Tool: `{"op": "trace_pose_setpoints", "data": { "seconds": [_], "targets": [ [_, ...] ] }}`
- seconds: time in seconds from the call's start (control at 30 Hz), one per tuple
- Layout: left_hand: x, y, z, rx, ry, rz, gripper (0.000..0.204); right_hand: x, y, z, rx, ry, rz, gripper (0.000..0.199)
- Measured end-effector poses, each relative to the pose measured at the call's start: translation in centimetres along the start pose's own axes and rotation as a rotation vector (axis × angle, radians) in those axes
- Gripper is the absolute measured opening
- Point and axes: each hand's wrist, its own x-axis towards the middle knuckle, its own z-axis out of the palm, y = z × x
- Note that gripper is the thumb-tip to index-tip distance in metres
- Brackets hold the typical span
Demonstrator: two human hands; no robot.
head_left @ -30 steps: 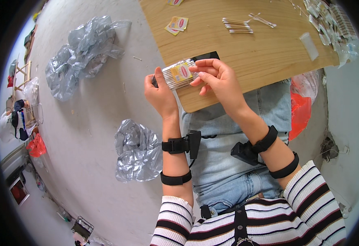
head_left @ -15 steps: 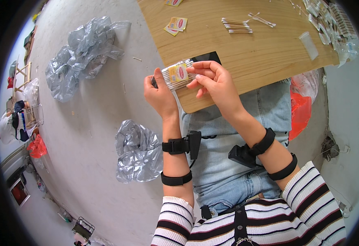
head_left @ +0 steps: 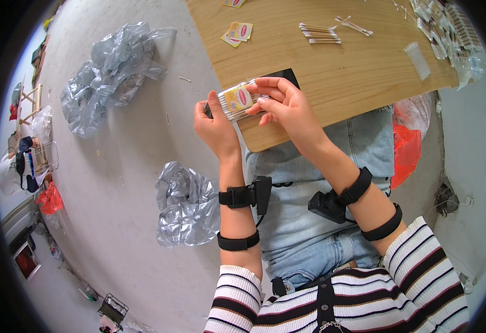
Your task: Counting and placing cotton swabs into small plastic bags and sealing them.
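Observation:
A flat pack of cotton swabs [head_left: 231, 110] with a yellow and white label card [head_left: 238, 98] is held up over the near left corner of the table. My left hand [head_left: 216, 123] grips its left end, thumb on top and fingers underneath. Bent over the right end is my right hand [head_left: 285, 108], its thumb and fingers closed on the pack by the label's right edge. The lower fingertips are partly curled, and some swab tips show between the fingers. Behind the pack lies a flat black object [head_left: 287, 76], mostly hidden by my hands.
On the wooden table [head_left: 354, 72] lie loose cotton swabs [head_left: 321, 34], yellow label cards [head_left: 239, 31], a small clear bag [head_left: 418, 61] and a heap of swab packs [head_left: 448, 33] at far right. Crumpled grey plastic bags [head_left: 112, 72] lie on the floor at left.
My right hand has slid slightly left along the pack, its fingers now closer to the label. The label card has shifted a little left and down with the pack.

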Motion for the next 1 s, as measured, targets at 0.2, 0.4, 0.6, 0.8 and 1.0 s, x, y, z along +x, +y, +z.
{"op": "trace_pose_setpoints", "data": {
  "seconds": [0.2,0.4,0.6,0.8,1.0],
  "targets": [
    [-0.2,0.0,0.0,-0.007,0.002,-0.009,0.043,-0.4,0.6,0.2,0.038,-0.018,-0.041,0.033],
    [0.1,-0.5,-0.3,-0.040,-0.019,-0.046,0.043,1.2,0.9,-0.8,-0.022,0.194,-0.330,0.040],
    [0.0,0.0,-0.1,0.013,-0.017,-0.005,0.043,2.4,2.6,0.7,-0.021,0.144,-0.390,0.060],
    [0.1,0.2,-0.1,0.001,-0.013,0.042,0.043,2.3,2.4,1.5,-0.037,0.108,-0.394,0.062],
    [0.2,1.0,-2.1,0.129,-0.021,0.023,0.034,4.3,-0.8,-4.4,-0.682,0.153,-0.709,0.050]
  ]
}}
